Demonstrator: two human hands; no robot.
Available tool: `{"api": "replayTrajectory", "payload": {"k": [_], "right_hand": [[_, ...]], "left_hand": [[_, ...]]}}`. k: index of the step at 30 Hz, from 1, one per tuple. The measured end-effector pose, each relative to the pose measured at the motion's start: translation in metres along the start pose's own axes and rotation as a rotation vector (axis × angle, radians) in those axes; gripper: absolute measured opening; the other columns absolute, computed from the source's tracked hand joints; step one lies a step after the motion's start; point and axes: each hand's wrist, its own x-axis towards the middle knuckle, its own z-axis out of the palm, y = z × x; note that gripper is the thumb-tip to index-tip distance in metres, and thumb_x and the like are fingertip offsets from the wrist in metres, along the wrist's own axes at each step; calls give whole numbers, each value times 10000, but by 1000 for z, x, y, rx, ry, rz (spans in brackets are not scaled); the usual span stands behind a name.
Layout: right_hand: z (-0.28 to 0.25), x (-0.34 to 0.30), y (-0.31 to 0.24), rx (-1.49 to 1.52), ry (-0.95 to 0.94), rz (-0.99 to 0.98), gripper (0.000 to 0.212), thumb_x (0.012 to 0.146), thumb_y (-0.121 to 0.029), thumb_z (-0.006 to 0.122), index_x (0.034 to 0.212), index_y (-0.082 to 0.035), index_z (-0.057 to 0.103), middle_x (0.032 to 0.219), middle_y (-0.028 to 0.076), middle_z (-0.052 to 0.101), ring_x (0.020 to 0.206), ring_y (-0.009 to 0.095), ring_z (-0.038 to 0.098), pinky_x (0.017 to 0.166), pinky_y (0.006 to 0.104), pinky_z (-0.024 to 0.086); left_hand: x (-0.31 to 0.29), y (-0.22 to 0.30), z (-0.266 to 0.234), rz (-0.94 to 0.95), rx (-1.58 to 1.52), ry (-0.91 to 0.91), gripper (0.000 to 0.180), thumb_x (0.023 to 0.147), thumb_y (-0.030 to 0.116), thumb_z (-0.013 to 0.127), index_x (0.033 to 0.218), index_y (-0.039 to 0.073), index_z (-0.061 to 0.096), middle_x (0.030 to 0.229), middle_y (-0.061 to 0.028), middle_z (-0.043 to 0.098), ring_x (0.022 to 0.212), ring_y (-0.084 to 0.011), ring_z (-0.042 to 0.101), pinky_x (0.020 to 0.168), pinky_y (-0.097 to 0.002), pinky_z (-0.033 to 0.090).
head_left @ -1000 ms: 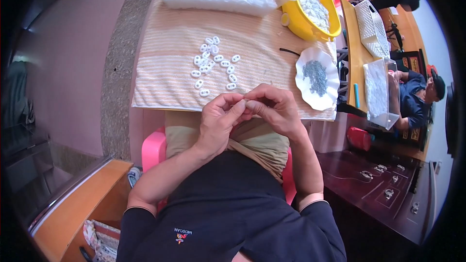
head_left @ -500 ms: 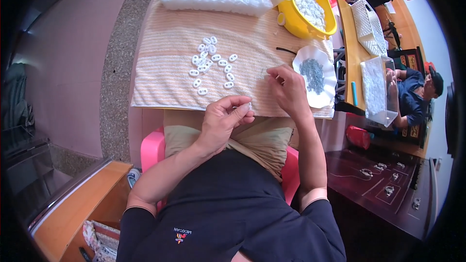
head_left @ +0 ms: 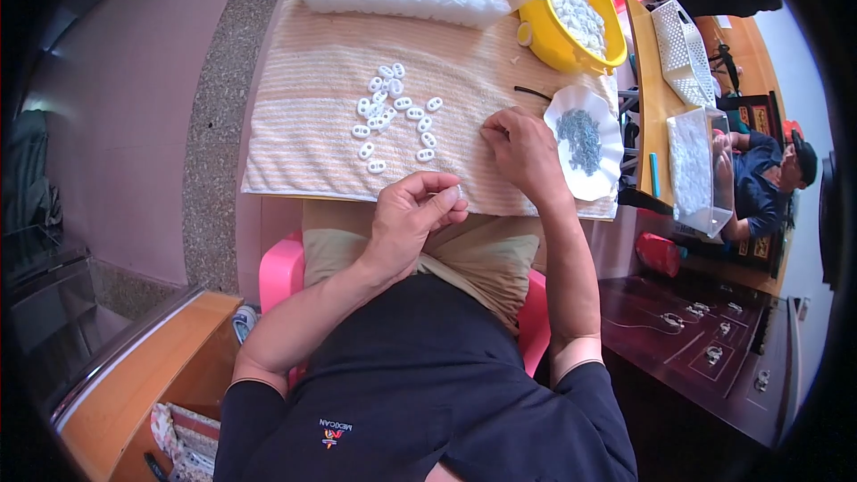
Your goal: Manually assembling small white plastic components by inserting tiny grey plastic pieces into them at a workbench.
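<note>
My left hand (head_left: 412,214) is closed at the near edge of the striped towel (head_left: 312,45), pinching a small white plastic piece (head_left: 459,190) between thumb and forefinger. To its right, my right hand (head_left: 527,156) rests low over the towel with thumb and forefinger drawn together. Whatever lies between those fingertips is too small or hidden to make out. Several white oval pieces with two dark holes (head_left: 378,116) lie loosely grouped on the towel, left of my hands. Beside my right hand stands a white fluted dish (head_left: 605,174) holding a heap of small grey parts (head_left: 580,138).
A clear bin (head_left: 428,13) full of white pieces stands at the far edge, with a yellow basin (head_left: 616,40) to its right. A thin black strip (head_left: 531,91) lies near the dish. At the right, another person (head_left: 759,170) sits by a clear box (head_left: 689,165).
My right hand has shifted slightly left and up, and its fingers have come together over a small clear-looking item on the towel. My left hand keeps its pinch.
</note>
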Motion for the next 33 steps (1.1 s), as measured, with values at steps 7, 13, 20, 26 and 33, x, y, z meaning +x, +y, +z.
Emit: {"api": "replayTrajectory", "payload": {"k": [7,13,20,26,33], "right_hand": [[-2,5,5,-6,-52,-44,89,784,-67,611,825,3,647,755,163,642,751,340,631,696,403,493],[-7,9,2,-17,-102,1,107,770,-79,604,827,0,649,753,178,650,762,356,637,696,420,495],[-10,14,-3,-65,-116,5,111,764,-79,594,821,-4,653,782,195,648,780,377,629,711,429,495],[-12,20,-2,-87,-150,-16,132,741,-83,602,826,-6,666,767,201,643,768,379,627,706,430,495],[-12,15,-2,21,-128,22,186,722,-75,595,863,7,682,744,195,650,720,337,649,688,374,508]], "left_hand": [[-1,-1,2,3,12,9,191,907,91,631,1070,-5,603,895,-67,645,791,-113,642,742,-239,556],[0,-2,0,6,17,0,183,907,84,630,1064,-7,607,894,-63,643,793,-111,641,743,-241,558],[-1,-1,1,14,15,0,187,906,82,630,1067,-10,605,893,-65,642,792,-113,641,739,-239,556],[-1,1,1,-9,20,13,195,906,83,629,1074,-12,601,894,-68,640,788,-112,639,738,-235,554],[0,1,0,-6,7,19,189,903,93,635,1063,-3,604,887,-64,640,788,-109,637,737,-235,551]]}}
